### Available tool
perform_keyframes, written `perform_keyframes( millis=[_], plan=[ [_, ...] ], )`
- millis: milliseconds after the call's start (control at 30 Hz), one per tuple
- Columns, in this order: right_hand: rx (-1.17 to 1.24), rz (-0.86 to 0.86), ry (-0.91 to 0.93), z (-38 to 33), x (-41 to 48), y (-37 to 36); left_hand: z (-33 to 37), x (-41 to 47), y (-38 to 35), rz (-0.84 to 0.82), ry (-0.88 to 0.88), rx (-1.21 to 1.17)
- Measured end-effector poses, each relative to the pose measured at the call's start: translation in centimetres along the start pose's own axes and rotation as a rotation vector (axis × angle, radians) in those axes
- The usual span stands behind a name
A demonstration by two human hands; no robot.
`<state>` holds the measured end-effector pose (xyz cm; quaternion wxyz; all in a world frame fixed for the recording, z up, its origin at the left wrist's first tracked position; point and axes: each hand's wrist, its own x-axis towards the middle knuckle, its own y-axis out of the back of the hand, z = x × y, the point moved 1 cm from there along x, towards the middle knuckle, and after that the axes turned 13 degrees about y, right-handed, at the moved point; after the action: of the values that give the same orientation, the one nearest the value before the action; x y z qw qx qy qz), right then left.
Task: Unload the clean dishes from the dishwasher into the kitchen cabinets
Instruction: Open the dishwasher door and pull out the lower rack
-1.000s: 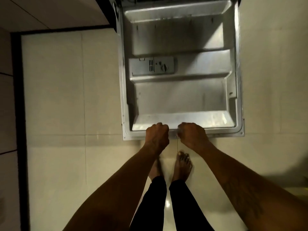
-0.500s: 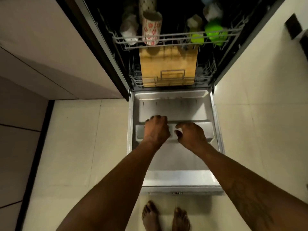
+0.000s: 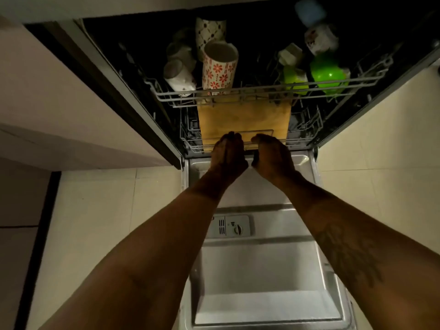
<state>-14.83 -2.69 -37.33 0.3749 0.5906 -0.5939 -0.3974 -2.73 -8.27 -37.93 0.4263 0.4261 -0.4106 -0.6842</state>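
Head view: the dishwasher door (image 3: 259,277) is seen folded flat, stretched beneath both forearms. Beyond the fingertips, the upper rack (image 3: 262,92) is loaded with a flowered mug (image 3: 220,67), white cups (image 3: 178,75) and green cups (image 3: 327,72). Just ahead of the fingers, a wooden cutting board (image 3: 245,117) is stood upright in the lower rack (image 3: 302,136). The left hand (image 3: 228,153) and right hand (image 3: 271,156) are placed side by side at that rack's front rail, fingers curled together; whether the rail is gripped cannot be told.
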Motion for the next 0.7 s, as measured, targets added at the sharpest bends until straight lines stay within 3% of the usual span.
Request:
perform_keyframes(
  millis=[300, 700],
  plan=[
    [-0.217, -0.294, 0.043, 3.7, 6.0, -4.0, -0.4, 6.8, -3.7, -0.273, -0.015, 0.144],
    [-0.162, -0.07, 0.051, 3.2, 0.0, -5.3, -1.0, 0.4, -6.7, -0.074, 0.013, -0.102]
  ],
)
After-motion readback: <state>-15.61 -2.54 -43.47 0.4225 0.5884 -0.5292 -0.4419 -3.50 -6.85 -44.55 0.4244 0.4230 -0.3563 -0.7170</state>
